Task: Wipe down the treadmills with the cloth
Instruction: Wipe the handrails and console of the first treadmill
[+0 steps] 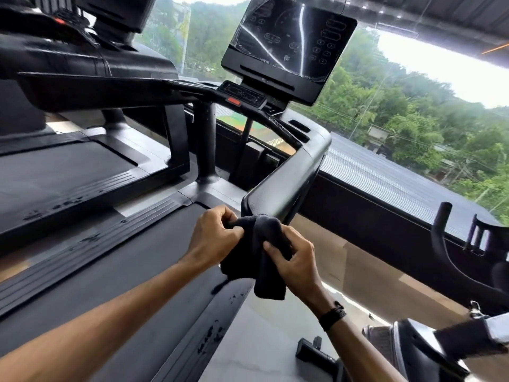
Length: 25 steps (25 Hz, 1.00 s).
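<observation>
A dark cloth (257, 257) hangs bunched between both hands, just below the near end of the treadmill's right handrail (289, 177). My left hand (213, 235) pinches the cloth's upper left edge. My right hand (293, 264) grips its right side, with a black band on the wrist. The cloth's top almost touches the handrail's end; contact is unclear. The treadmill's belt (132, 260) runs under my arms. Its console screen (289, 40) stands ahead, streaked with wet marks.
A second treadmill (68, 161) stands to the left, its handrail (91, 86) reaching across the upper left. An exercise bike's handlebar (443, 232) and frame (418, 343) sit at the right. A low wall and a window with trees lie beyond.
</observation>
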Motion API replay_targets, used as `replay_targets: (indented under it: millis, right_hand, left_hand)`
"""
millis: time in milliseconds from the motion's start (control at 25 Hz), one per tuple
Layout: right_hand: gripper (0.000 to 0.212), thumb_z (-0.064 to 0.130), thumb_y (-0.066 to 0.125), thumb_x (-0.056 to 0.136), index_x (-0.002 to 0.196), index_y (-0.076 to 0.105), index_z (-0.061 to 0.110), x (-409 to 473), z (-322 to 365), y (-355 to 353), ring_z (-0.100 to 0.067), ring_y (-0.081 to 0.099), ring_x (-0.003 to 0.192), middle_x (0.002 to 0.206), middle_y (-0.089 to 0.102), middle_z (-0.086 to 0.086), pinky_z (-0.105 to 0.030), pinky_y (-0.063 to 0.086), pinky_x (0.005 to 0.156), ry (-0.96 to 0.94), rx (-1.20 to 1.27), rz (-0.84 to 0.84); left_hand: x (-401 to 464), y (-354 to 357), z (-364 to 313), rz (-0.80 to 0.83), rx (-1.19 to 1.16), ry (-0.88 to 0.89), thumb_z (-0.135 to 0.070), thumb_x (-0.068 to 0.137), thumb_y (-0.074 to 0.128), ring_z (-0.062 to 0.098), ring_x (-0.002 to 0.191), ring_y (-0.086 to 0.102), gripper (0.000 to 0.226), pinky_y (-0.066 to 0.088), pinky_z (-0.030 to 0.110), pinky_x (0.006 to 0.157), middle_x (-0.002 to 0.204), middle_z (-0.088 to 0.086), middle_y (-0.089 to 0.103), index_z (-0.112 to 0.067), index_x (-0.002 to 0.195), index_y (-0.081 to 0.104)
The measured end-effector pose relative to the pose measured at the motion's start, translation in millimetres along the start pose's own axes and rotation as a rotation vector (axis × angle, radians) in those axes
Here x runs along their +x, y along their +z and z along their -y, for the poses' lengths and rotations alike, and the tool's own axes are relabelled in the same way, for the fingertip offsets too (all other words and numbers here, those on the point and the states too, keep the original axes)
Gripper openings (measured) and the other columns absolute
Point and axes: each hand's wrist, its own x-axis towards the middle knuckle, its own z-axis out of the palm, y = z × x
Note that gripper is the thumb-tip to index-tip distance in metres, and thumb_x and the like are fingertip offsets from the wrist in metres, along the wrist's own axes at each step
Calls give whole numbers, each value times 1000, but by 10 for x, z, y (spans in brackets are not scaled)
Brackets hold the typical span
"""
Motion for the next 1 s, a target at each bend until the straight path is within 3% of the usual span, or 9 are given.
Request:
replay_targets:
  millis: [120,280,360,440,520,640,720,880,1000]
  right_hand:
    - [15,16,62,85,98,67,22,-41,52,66,-30,65,82,87,71,-6,-51,54,76,30,86,-24]
    - [18,12,59,89,102,70,19,16,230,278,-25,66,82,87,72,2,-44,56,76,-16,115,-15]
    - [19,8,58,90,103,70,15,85,288,399,-14,65,77,85,71,8,-35,55,71,-45,102,-14]
    - [21,4,57,91,104,70,14,154,313,467,-2,62,75,84,70,14,-23,52,69,-70,95,0]
    - [22,5,57,90,106,70,13,222,300,471,-1,64,76,86,70,15,-21,52,69,-90,74,24]
    - [28,8,61,88,115,70,12,325,289,419,-2,70,86,95,73,16,-23,56,78,-144,34,71]
    - [33,7,66,87,119,68,14,381,282,347,-2,70,94,105,73,13,-21,55,84,-196,28,101]
    - [31,32,64,89,119,67,24,517,229,84,-11,70,100,108,73,12,-27,55,85,-168,62,223]
    - [43,57,45,97,110,71,25,773,138,0,-21,60,111,112,68,2,-34,47,94,-180,-1,232]
  left_hand:
    - [49,-133,105,-78,103,-57,-23,64,62,24,74,66,11,55,36,67,71,-4,68,-21,75,63]
    - [10,-195,281,-273,228,-179,-22,76,73,25,96,60,24,48,38,86,99,1,66,-24,96,60]
    - [-104,-122,295,-303,96,-220,-23,81,75,21,93,55,32,43,33,82,110,3,54,-19,105,54]
    - [-246,-13,239,-324,-71,-245,-21,89,68,18,89,53,24,42,31,82,113,4,48,-18,106,51]
    - [-327,118,170,-313,-265,-265,-27,98,57,19,96,55,13,44,30,83,112,3,49,-17,106,54]
    - [-321,334,94,-215,-476,-282,-61,93,39,18,117,53,56,44,40,104,125,1,49,-21,130,51]
    - [-279,501,53,-170,-540,-275,-77,78,28,17,136,42,88,33,45,116,146,1,40,-27,150,35]
    - [-168,764,-60,-114,-631,-237,-85,74,21,14,145,33,91,28,47,120,159,-1,31,-41,154,21]
    - [-48,872,-15,-198,-667,-198,-88,79,26,14,143,36,87,32,49,117,156,-2,36,-43,153,24]
